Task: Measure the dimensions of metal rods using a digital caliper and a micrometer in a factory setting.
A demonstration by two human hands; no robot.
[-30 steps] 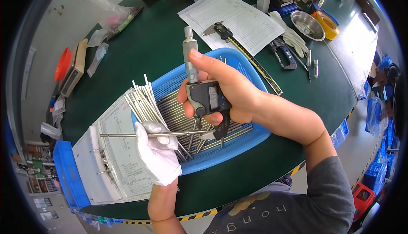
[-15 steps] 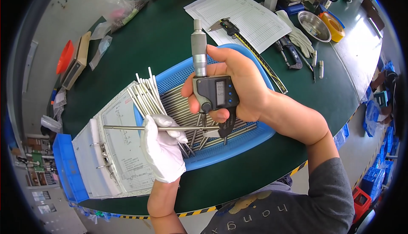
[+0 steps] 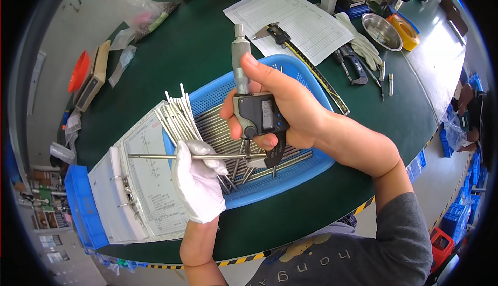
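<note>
My left hand (image 3: 198,190) wears a white glove and is closed around a thin metal rod (image 3: 155,156), held about level. The rod's right end lies in the jaws of a digital micrometer (image 3: 255,113). My bare right hand (image 3: 295,99) grips the micrometer upright by its frame, with the thumb against the silver thimble. Below both hands stands a blue plastic basket (image 3: 306,176) with many similar metal rods (image 3: 211,125) inside. A bundle of paler rods (image 3: 174,117) leans over the basket's left end. Exact contact between rod and jaw faces is too small to tell.
An open ring binder (image 3: 155,198) lies left of the basket, beside a blue bin (image 3: 83,208). Beyond the basket are paper sheets (image 3: 295,18), a caliper (image 3: 306,60), a second micrometer (image 3: 355,68), a white glove (image 3: 363,44) and a metal bowl (image 3: 381,31).
My right thumb has shifted leftward and down onto the thimble, and the micrometer's display shows a different reading. The rod and my left hand stay almost where they were.
</note>
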